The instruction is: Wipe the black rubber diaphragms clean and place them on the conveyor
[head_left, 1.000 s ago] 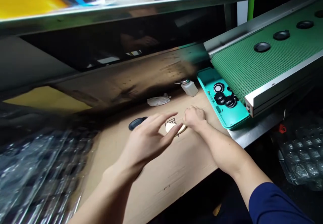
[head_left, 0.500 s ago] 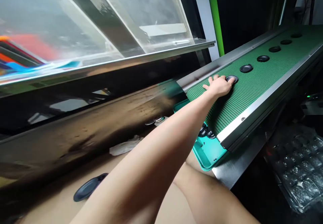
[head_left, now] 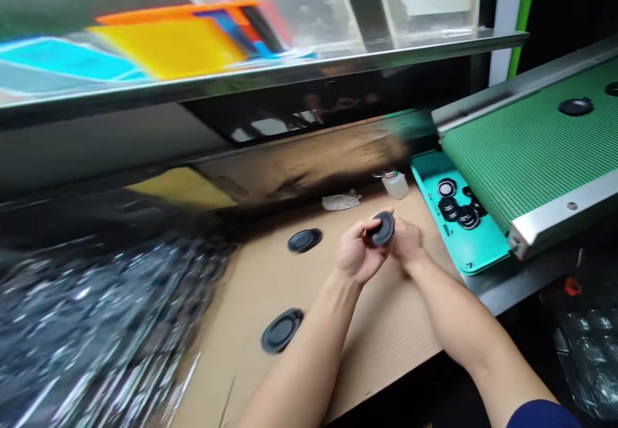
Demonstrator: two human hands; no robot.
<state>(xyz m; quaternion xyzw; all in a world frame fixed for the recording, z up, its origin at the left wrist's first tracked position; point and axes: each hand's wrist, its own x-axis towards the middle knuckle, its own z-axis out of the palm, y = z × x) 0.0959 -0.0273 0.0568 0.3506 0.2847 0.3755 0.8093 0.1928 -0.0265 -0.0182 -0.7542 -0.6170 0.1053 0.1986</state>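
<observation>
Black disc (head_left: 383,229) | L hand (head_left: 358,255), R hand (head_left: 408,242) grip it | teal tray edge (head_left: 483,251) near R hand

Matt black plastic discs (head_left: 281,330) on rough brown cardboard (head_left: 396,344); a glossy teal plastic tray (head_left: 463,257); a textured green belt (head_left: 526,145) in a smooth metal frame (head_left: 555,212).

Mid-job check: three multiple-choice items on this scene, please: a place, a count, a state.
1. Where is the small bottle? A conveyor belt; B cardboard by the turquoise tray; C upper shelf.
2. Black discs lying on the cardboard? A one; B two; C five.
3. Hands? A left hand and right hand grip a black disc; B both empty; C only one holds.

1 B: it stands beside the tray.
2 B: both lie clear of the hands.
3 A: the disc sits between both hands.
</observation>
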